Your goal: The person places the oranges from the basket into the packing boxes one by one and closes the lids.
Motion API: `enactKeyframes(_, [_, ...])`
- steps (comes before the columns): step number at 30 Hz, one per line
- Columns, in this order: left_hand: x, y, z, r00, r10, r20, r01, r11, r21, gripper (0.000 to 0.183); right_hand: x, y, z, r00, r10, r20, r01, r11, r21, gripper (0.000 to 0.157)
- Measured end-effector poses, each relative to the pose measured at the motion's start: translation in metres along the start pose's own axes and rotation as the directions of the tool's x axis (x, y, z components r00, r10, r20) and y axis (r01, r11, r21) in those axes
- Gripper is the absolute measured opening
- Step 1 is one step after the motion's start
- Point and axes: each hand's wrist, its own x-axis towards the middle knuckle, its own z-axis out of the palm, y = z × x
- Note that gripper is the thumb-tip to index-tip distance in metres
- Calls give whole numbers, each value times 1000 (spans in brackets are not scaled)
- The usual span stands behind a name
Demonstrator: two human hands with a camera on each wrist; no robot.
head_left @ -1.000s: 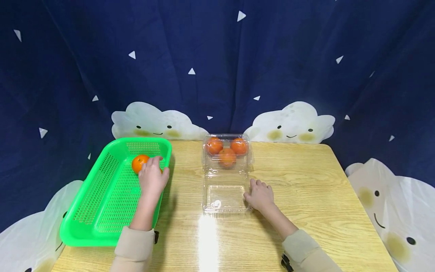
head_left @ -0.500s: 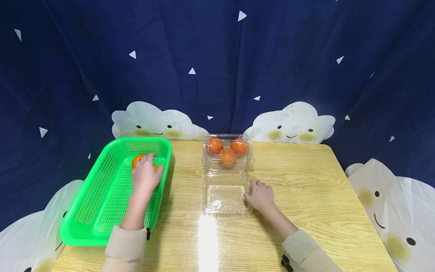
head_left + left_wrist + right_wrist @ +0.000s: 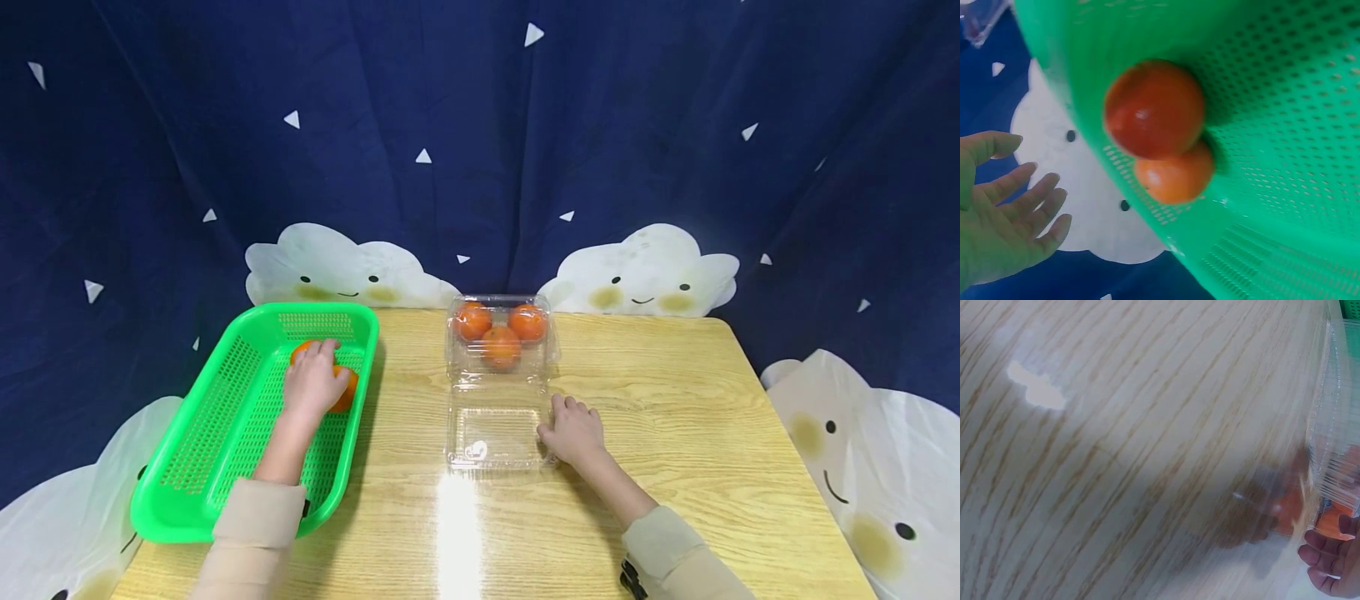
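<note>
2 hands [image 3: 310, 386] [image 3: 577, 432] reach forward, apart.

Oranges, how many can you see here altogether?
5 oranges: two in the basket, partly behind the left hand; three in the box, two behind the third. Hidden ones seem unlikely.

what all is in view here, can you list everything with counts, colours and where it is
Basket: 1, green, left side of the table
Fruits in basket: 2, orange, far right end of the basket
Container: 1, clear, open, mid-table
Fruits in container: 3, reddish orange, far half
Table: 1, light wood, under everything
Curtain: 1, dark blue, behind
Triangles: several, white, on the curtain
Clouds: at least 4, white, around the table
Sleeves: 2, beige, forearms
Left hand: 1, over the basket
Right hand: 1, at the container's near right edge
</note>
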Motion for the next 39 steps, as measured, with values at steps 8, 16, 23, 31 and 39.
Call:
enactKeyframes(8, [10,-16,7,989,44,141,-60,992,112,50,1,-1,-1,1000,5,7,-5,1000,6,54])
enactKeyframes(16, [17,-29,20,968,76,237,-118,979,165,56,1,0,0,1000,4,12,-4,1000,-1,54])
enactKeyframes(23, [21,-38,32,959,105,263,-153,974,167,60,0,1,1,1000,4,-5,-4,1000,-11,50])
enactKeyframes(31, [24,-45,39,953,109,284,-157,976,153,65,1,1,2,1000,4,-12,-5,1000,-18,47])
enactKeyframes(39, [23,-50,43,948,96,304,-136,984,117,68,1,1,2,1000,11,-17,-12,1000,-28,46])
